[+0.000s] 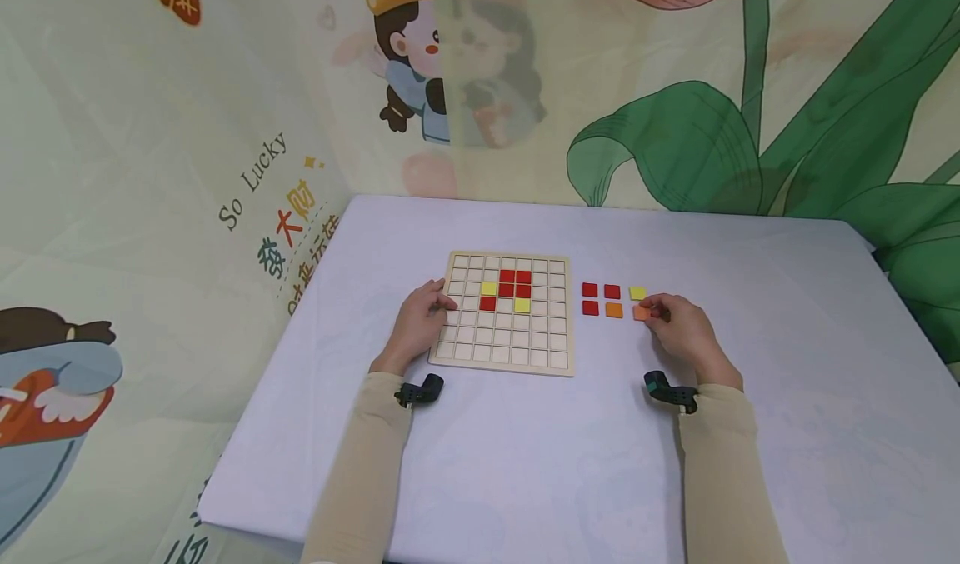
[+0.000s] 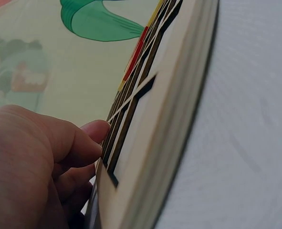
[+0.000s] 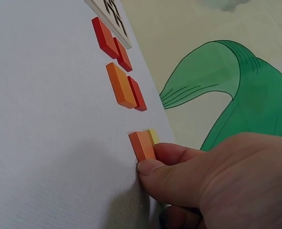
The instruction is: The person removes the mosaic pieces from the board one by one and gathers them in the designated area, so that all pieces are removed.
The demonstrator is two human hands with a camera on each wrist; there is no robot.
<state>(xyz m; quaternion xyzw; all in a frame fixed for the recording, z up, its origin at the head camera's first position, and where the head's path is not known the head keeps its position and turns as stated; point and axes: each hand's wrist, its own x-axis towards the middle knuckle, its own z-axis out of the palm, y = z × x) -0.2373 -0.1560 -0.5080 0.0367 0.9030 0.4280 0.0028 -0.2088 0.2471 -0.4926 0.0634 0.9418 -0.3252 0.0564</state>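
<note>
My right hand (image 1: 684, 331) pinches an orange square tile (image 3: 142, 147) between thumb and index finger, at the right end of two short rows of tiles. Just behind it lies a yellow tile (image 1: 637, 293). Another orange tile (image 1: 614, 310) and three red tiles, one of them a red tile (image 1: 590, 290) in the back row, lie to the left. My left hand (image 1: 417, 322) holds the left edge of a wooden grid board (image 1: 501, 370), its fingertips over the rim. Several red tiles (image 1: 515, 283) and two yellow tiles, one a yellow tile (image 1: 522, 305), sit in the board's cells.
A white cloth covers the table (image 1: 525, 464). Behind it hangs a printed curtain (image 1: 510, 164) with cartoon figures and green leaves. Each wrist carries a black camera, the right camera (image 1: 670, 391) standing low over the cloth.
</note>
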